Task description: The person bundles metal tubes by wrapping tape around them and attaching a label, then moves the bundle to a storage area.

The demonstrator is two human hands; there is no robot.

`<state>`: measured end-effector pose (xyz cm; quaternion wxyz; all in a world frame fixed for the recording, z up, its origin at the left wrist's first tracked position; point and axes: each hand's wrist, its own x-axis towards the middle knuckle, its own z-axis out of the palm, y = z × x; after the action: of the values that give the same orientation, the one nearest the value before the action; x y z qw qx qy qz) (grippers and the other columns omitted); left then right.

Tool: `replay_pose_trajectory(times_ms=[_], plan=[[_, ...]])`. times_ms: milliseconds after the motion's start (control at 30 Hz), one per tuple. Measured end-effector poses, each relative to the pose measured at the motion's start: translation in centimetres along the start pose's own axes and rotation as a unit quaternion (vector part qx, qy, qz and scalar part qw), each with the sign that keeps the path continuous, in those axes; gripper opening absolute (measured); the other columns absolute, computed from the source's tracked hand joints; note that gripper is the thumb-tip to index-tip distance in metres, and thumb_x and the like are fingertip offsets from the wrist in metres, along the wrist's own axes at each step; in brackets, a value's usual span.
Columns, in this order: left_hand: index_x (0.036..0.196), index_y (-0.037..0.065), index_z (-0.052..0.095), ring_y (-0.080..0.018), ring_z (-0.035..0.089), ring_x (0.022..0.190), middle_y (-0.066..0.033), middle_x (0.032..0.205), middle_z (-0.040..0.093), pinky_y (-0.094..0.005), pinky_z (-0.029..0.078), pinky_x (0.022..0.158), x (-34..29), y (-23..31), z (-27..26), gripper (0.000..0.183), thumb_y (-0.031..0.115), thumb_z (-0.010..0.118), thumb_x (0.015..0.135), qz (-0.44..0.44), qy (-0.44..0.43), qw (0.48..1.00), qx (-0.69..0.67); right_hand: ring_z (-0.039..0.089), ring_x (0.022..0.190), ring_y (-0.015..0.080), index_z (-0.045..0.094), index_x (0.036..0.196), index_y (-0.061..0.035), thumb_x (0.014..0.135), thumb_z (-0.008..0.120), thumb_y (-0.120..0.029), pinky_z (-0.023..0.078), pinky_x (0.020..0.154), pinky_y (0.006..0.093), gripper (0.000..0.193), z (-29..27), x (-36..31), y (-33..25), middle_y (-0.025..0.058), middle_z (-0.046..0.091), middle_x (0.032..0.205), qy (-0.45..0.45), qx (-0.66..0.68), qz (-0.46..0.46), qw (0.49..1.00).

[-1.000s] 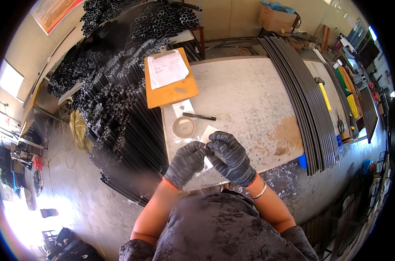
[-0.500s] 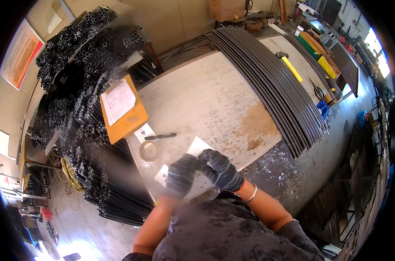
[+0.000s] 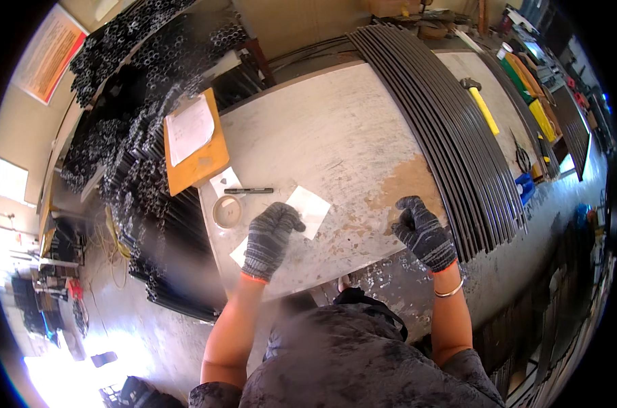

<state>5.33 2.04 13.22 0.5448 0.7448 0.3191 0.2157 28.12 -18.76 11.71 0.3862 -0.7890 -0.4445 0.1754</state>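
Observation:
Both my hands wear dark grey striped knit gloves with orange cuffs. My left hand (image 3: 273,238) is over the near left part of the pale table (image 3: 308,122). Its fingers are curled in, with the tips at the edge of a white square sheet (image 3: 310,212); whether they touch it, or hold something small, I cannot tell. Well apart from it, my right hand (image 3: 424,234) is at the table's near right edge, fingers bent toward the thumb; anything inside is hidden. Beside my left hand are a roll of tape (image 3: 227,212), a black marker (image 3: 249,191) and another white piece (image 3: 239,251).
An orange clipboard (image 3: 217,163) with paper lies at the table's left edge. Black tubes (image 3: 125,177) are stacked at the left. Long dark bars (image 3: 444,136) cross the table's right side, and a yellow-handled hammer (image 3: 484,112) lies beyond them. Pliers (image 3: 522,160) lie farther right.
My hands, together over the white sheet before, have parted. The right one has moved away to the right and the left has stayed beside the sheet. The whole view has shifted slightly.

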Motion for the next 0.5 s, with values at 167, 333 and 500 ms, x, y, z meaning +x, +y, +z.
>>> replay_pose_trajectory(times_ms=[167,333,500], plan=[[0.086,-0.002,0.058,-0.0161,0.062,0.070,-0.0095,0.074,0.065,-0.0297,0.048,0.067,-1.1,2.0,1.2,0.011,0.007,0.053,0.091,-0.012,0.009,1.000,0.027,0.058,0.103,0.0318,0.058,0.110,-0.0020,0.076,0.073,-0.016,0.045,0.091,0.0411,0.039,1.7,2.8,-8.4,0.0159,0.061,0.111,0.138,-0.074,-0.253,0.955],[0.089,-0.004,0.061,-0.0242,0.063,0.073,-0.0143,0.078,0.065,-0.0309,0.048,0.068,-1.7,1.6,0.6,0.012,0.007,0.056,0.088,0.052,0.048,0.992,0.101,0.058,0.094,0.0377,0.053,0.116,-0.0007,0.080,0.062,-0.002,0.049,0.081,0.0409,0.037,10.2,3.5,-10.3,0.0199,0.058,0.107,-0.037,0.065,-0.191,0.979],[0.082,0.000,0.061,-0.0131,0.057,0.067,-0.0043,0.071,0.061,-0.0275,0.047,0.064,-2.1,0.3,-2.0,0.010,0.007,0.068,0.081,-0.046,0.028,0.999,0.009,0.061,0.085,0.0357,0.054,0.115,-0.0016,0.084,0.056,-0.001,0.049,0.073,0.0408,0.031,11.7,3.8,-10.4,0.0210,0.062,0.099,-0.115,0.084,-0.210,0.967]])
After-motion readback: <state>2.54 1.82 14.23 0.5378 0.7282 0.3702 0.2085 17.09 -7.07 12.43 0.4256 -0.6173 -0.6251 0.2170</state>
